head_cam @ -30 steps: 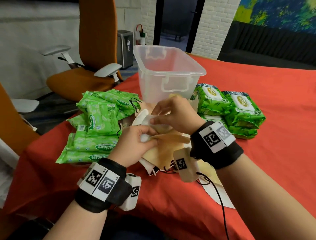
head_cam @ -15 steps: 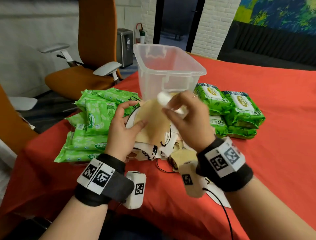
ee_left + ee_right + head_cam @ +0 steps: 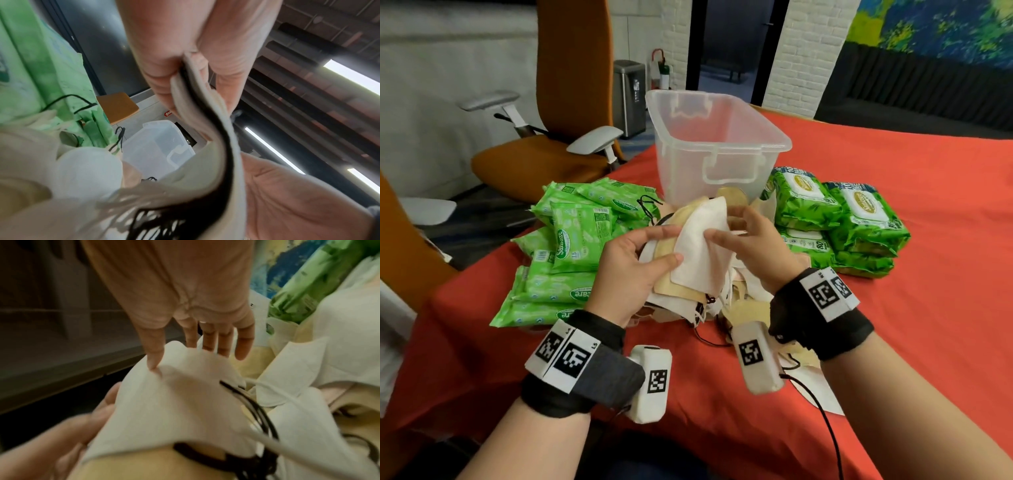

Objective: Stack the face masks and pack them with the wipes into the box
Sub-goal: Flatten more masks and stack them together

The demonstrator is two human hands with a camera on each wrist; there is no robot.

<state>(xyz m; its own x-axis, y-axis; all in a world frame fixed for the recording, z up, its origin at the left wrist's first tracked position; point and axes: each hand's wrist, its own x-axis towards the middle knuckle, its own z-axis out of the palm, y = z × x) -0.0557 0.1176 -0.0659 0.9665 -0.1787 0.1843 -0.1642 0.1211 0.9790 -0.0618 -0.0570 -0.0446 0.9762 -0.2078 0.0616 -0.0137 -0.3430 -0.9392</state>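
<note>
My left hand (image 3: 664, 247) grips a small stack of face masks, thumb across a white mask (image 3: 702, 246) that lies on a beige mask (image 3: 678, 291). My right hand (image 3: 722, 226) pinches the white mask's upper part, thumb on its face and index finger behind its edge, as the right wrist view shows for the right hand (image 3: 172, 356) and white mask (image 3: 174, 402). More masks (image 3: 739, 301) lie heaped on the table under both hands. Just behind them stands the clear plastic box (image 3: 722, 145) with nothing visible in it. In the left wrist view my left hand (image 3: 185, 73) clamps the masks' edges.
Flat green wipe packs (image 3: 575, 240) are piled left of the masks, thicker green wipe packs (image 3: 835, 219) stacked on the right. A red cloth covers the table (image 3: 893, 308). An orange office chair (image 3: 571, 102) and a metal bin (image 3: 628, 92) stand beyond the table's left edge.
My right hand brought the white mask down from in front of the box onto the beige mask in my left hand. My left thumb now lies over it.
</note>
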